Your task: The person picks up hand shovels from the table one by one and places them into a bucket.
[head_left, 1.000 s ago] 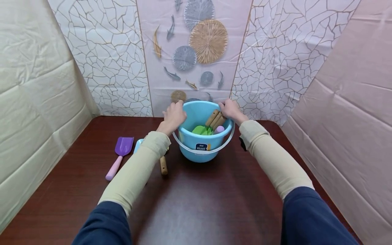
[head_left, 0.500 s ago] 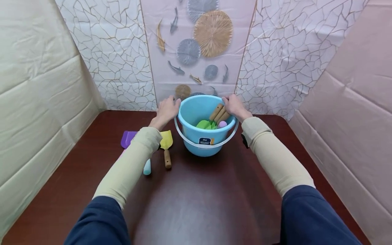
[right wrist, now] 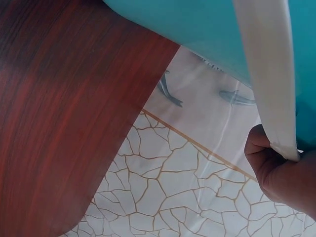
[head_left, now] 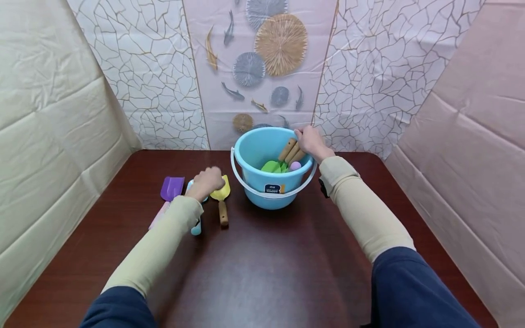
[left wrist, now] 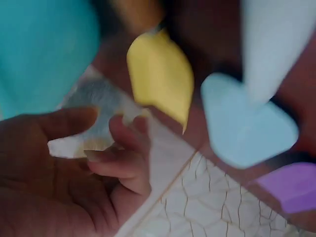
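My right hand (head_left: pixel 311 141) grips the right rim of a light blue bucket (head_left: pixel 266 179). The bucket stands at the table's back, its white handle (right wrist: pixel 269 59) hanging across the front. Inside lie tools with wooden handles (head_left: pixel 286 149), a green piece (head_left: pixel 270 167) and a lilac handle end (head_left: pixel 295 166). My left hand (head_left: pixel 208 182), holding nothing, is over the toy shovels left of the bucket, its fingers loosely bent and thumb apart. Nearest are a yellow shovel (left wrist: pixel 160 74) with a wooden handle and a light blue shovel (left wrist: pixel 247 131), partly hidden in the head view.
Farther left lies a purple shovel (head_left: pixel 172 188), its pink handle partly behind my left sleeve. A dark red-brown wooden table (head_left: pixel 262 264) carries everything. Patterned cloth (head_left: pixel 160 82) hangs behind it, and plain cloths (head_left: pixel 49 150) flank both sides.
My left hand has let go of the bucket's left rim and moved down and left to over the shovels. The right hand stays on the rim, and the bucket stands in place.
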The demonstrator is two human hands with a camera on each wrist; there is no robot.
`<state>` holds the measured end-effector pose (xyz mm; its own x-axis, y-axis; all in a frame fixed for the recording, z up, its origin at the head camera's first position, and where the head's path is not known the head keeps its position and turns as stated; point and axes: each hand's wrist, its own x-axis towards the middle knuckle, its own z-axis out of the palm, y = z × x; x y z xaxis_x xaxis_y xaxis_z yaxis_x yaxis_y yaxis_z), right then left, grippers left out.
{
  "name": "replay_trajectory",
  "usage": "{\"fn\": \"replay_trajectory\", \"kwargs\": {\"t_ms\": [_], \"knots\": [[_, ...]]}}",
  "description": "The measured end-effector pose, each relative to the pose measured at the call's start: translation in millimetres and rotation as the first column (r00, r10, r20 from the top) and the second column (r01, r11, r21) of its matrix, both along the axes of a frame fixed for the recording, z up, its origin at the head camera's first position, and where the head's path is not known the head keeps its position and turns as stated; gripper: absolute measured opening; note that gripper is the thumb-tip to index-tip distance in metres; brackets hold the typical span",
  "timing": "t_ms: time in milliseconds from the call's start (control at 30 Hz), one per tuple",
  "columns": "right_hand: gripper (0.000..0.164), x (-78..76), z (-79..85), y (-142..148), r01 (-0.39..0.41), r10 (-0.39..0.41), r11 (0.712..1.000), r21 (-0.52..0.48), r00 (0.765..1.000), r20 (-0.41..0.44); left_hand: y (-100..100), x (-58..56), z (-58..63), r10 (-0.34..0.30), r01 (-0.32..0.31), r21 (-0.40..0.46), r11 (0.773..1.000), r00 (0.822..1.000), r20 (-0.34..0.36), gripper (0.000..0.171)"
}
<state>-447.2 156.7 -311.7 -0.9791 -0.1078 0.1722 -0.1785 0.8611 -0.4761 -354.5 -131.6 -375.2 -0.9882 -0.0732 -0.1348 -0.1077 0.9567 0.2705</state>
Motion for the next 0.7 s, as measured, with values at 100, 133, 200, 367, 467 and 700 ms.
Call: {"fn": "replay_trajectory", "kwargs": {"t_ms": [100, 133, 200, 367, 467, 700], "knots": [[0.042, -0.2, -1.3, 0.1, -0.003, 0.003, 1.000, 0.001, 1.000, -0.005, 4.7, 11.6, -20.1, -0.037, 0.042, -0.090, 0.995, 0.998, 0.051, 0.017], [0.042, -0.5, -1.6, 0.1, -0.003, 0.003, 1.000, 0.002, 1.000, -0.008, 7.0, 14.7, -25.8, -0.037, 0.043, -0.107, 0.993, 0.998, 0.057, 0.017], [0.042, -0.9, -2.2, 0.3, -0.001, 0.002, 1.000, 0.011, 1.000, -0.015, 11.4, 19.5, -36.1, -0.026, 0.032, -0.131, 0.991, 0.998, 0.050, 0.020], [0.043, -1.2, -0.4, 1.4, 0.008, -0.007, 0.999, 0.042, 1.000, -0.029, 20.3, 22.4, -48.6, 0.006, -0.003, -0.131, 0.991, 1.000, 0.015, 0.025], [0.043, -0.4, -0.3, 1.3, 0.004, -0.003, 0.999, 0.047, 1.000, -0.030, 23.0, 22.9, -51.2, 0.014, -0.012, -0.115, 0.993, 1.000, 0.015, 0.028], [0.043, 1.4, -1.0, 0.9, 0.006, -0.004, 0.999, 0.039, 0.999, -0.038, 23.0, 24.8, -56.0, 0.026, -0.026, -0.116, 0.993, 1.000, -0.004, 0.027]]}}
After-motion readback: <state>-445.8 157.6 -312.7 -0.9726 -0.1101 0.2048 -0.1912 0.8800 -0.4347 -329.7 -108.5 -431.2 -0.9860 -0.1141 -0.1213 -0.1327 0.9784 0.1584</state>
